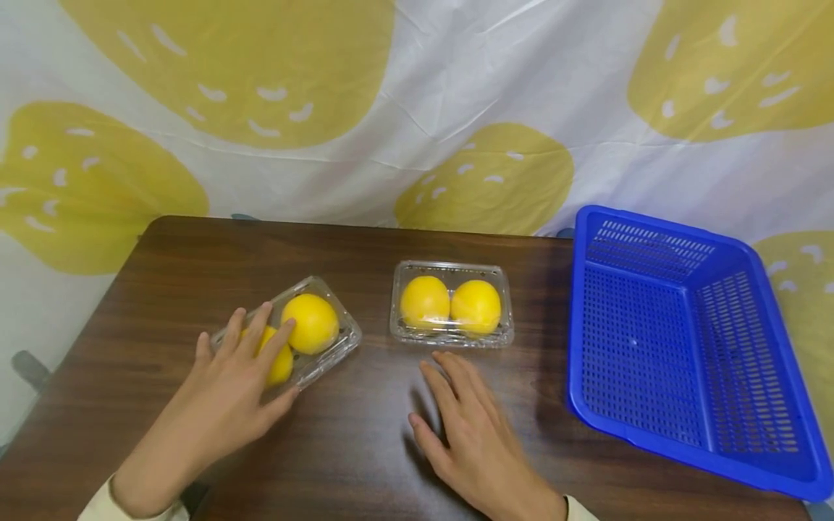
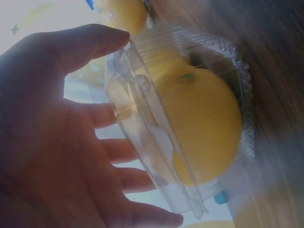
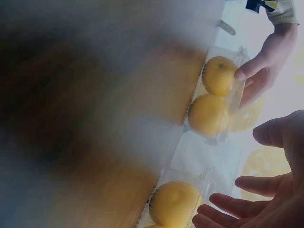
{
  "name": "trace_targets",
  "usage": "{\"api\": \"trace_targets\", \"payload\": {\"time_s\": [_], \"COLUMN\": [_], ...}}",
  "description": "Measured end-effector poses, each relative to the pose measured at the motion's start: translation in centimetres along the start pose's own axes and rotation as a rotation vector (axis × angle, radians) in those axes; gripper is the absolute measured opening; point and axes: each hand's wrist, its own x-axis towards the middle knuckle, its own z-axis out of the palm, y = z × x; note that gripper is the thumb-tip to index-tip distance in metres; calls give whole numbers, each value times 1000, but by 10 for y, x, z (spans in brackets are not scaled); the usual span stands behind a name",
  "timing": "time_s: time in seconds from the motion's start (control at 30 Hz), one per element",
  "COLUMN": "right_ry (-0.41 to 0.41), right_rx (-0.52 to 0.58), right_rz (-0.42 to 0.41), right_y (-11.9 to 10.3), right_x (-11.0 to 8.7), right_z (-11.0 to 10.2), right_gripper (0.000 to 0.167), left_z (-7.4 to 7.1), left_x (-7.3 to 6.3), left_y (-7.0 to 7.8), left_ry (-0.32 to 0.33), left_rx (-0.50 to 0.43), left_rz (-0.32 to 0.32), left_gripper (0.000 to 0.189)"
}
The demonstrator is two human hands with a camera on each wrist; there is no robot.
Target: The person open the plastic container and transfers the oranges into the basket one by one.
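Two clear plastic clamshell boxes lie on the dark wooden table, each with two round yellow fruits inside. The left box is turned at an angle, and my left hand rests over its near-left part. Its spread fingers lie across the lid and partly hide one fruit; the thumb is at the near edge. In the left wrist view the fingertips are right at the lid. Just in front of the middle box hovers my right hand, fingers extended and holding nothing.
A blue perforated plastic basket stands at the right side of the table. Behind the table's back edge hangs a white curtain with large yellow fruit prints.
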Motion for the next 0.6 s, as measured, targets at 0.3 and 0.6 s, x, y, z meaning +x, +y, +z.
{"api": "trace_targets", "payload": {"time_s": [0.3,0.6], "right_ry": [-59,-103], "right_rx": [8,66], "right_rz": [-3,-16], "right_y": [-3,-9], "right_x": [8,11], "right_z": [5,12], "right_gripper": [61,69], "left_z": [-1,0], "left_x": [-15,-24], "left_y": [6,15], "left_ry": [10,7], "left_rx": [1,-34], "left_rz": [36,60], "left_gripper": [96,98]}}
